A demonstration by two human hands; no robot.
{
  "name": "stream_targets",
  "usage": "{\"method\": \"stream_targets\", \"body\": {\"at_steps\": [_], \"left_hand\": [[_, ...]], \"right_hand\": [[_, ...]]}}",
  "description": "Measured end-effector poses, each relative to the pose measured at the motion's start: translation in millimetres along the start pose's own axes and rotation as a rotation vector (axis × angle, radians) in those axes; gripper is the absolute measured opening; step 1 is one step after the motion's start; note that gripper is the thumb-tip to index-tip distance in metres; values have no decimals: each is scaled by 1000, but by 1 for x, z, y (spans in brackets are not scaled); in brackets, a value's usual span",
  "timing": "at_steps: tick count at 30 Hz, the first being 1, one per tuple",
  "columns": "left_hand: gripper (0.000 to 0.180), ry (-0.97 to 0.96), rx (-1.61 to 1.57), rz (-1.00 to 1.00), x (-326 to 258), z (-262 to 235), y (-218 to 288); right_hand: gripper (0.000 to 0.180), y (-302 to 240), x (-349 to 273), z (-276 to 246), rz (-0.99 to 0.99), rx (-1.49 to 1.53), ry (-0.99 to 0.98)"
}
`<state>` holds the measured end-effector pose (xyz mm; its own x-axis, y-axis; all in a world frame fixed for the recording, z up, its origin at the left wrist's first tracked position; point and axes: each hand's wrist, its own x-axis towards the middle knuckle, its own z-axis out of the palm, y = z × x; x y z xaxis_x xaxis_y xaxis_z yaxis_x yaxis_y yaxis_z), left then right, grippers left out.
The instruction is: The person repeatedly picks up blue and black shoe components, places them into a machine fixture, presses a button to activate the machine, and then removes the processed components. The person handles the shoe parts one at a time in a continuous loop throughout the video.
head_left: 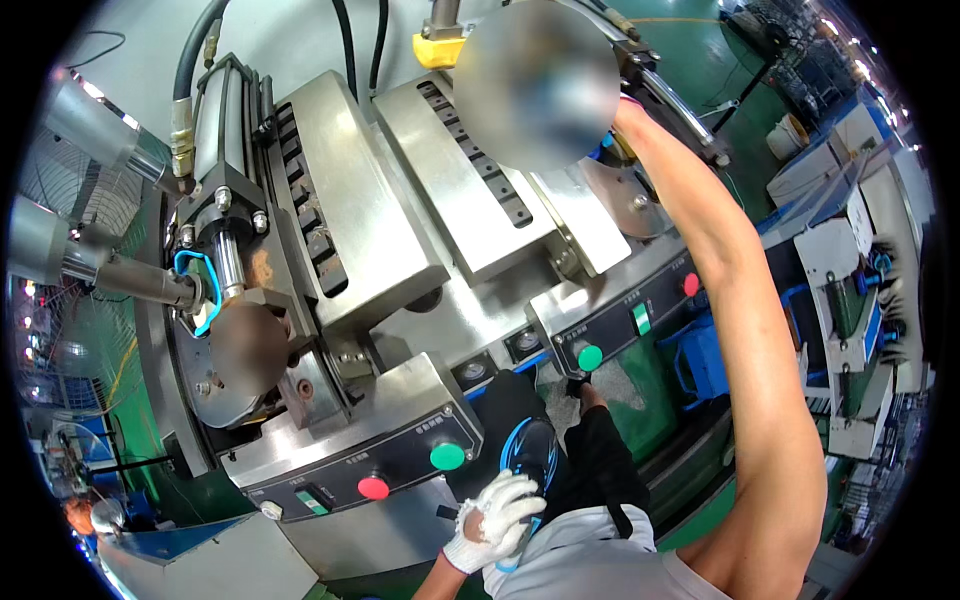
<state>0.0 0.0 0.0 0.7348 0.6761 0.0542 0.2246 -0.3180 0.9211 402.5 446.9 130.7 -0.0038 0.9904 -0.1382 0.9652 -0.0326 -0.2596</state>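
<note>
My left hand, in a white knit glove, is closed round a black shoe with bright blue trim, low in front of my body. The shoe's lower end lies partly behind the glove. My right arm is bare and stretches up across the right side of a large metal machine. A round blurred patch covers my right hand and whatever it touches, so its fingers do not show. Steel blocks with slotted black inserts lie to the left of that patch.
Two button panels face me: a left one and a right one, each with green and red buttons. Hydraulic cylinders and hoses flank the machine on the left. A yellow block hangs at the back. Shelving stands at right.
</note>
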Motion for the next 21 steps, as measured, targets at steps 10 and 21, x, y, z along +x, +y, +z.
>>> {"method": "stream_targets", "body": {"at_steps": [10, 21], "left_hand": [[38, 63, -93, 5, 3, 21, 16], [38, 272, -78, -41, 47, 77, 46]], "right_hand": [[67, -68, -305, 121, -441, 284, 501], [104, -17, -468, 189, -178, 563, 277]]}}
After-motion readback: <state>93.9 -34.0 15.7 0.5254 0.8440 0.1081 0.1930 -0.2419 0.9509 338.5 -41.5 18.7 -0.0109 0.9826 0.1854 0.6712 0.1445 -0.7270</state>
